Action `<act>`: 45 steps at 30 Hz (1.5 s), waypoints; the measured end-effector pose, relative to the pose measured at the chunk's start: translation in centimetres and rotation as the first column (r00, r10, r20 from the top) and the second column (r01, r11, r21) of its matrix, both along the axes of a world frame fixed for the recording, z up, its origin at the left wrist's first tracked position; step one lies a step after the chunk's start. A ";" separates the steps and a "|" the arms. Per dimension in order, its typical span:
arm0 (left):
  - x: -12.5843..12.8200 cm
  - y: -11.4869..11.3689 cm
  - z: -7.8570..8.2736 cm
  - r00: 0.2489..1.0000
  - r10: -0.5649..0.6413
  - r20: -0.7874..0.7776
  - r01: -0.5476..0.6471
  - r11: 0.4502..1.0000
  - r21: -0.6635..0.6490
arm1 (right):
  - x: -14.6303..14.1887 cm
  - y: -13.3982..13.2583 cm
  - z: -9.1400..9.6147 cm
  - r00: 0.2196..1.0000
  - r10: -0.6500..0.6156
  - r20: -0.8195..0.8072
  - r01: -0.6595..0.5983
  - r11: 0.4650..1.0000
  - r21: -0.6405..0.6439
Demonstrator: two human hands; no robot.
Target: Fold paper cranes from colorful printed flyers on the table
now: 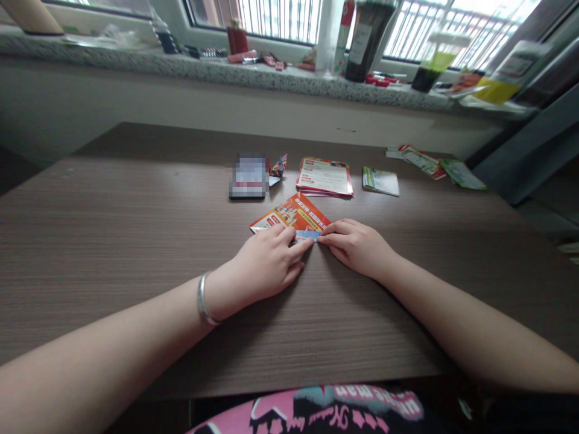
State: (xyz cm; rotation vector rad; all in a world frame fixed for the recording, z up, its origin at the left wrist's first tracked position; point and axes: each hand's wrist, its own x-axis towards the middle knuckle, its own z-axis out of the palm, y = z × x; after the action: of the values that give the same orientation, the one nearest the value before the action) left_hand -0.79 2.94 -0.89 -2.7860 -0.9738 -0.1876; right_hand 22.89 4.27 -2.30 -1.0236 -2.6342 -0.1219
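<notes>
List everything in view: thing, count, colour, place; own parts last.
Table: 1, brown, middle.
Folded sheet: 1, mostly orange, table centre.
Blurred rectangle: 1, dark-edged, behind, left.
Patterned fold: 1, multicoloured, beside that.
Sheet stack: 1, white, red, behind, right.
Small stack: 1, green, white, further right.
Loose cards: several, red, green, far right.
Windowsill: 1, speckled grey, back.
Bottle: 1, dark, sill, right half.
Container: 1, red, sill, left half.
Yellowish containers: 2, part yellow, sill, right.
Clutter: many, mixed, along sill.
Windows: several, pale frames, behind sill.
Railing: 1, dark, outside.
Curtain: 1, grey, right edge.
Bracelet: 1, silver, left wrist.
Garment: 1, pink, black, bottom.
Left hand: 1, bare, on sheet.
Right hand: 1, bare, sheet's right corner.
</notes>
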 end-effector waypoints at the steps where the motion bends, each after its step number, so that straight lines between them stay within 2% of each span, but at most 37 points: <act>1: 0.0 0.0 0.0 1.000 -0.001 -0.001 0.001 1.000 0.002 | 0.0 0.0 0.0 1.000 0.001 -0.005 -0.001 1.000 -0.004; 21: -0.2 0.1 -0.2 1.000 -0.005 -0.005 0.005 1.000 0.013 | 0.3 0.0 0.5 0.994 -0.105 -0.040 0.103 0.993 -0.051; 45: -0.6 0.2 -0.8 1.000 -0.019 0.016 0.019 1.000 0.010 | 1.7 0.2 1.5 0.941 -0.309 0.138 0.314 0.949 -0.016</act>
State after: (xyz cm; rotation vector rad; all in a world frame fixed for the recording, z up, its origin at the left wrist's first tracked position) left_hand -1.42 3.13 -1.65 -2.7900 -0.9474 -0.2175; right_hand 24.56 4.52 -0.76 -1.4903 -2.5769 -0.2198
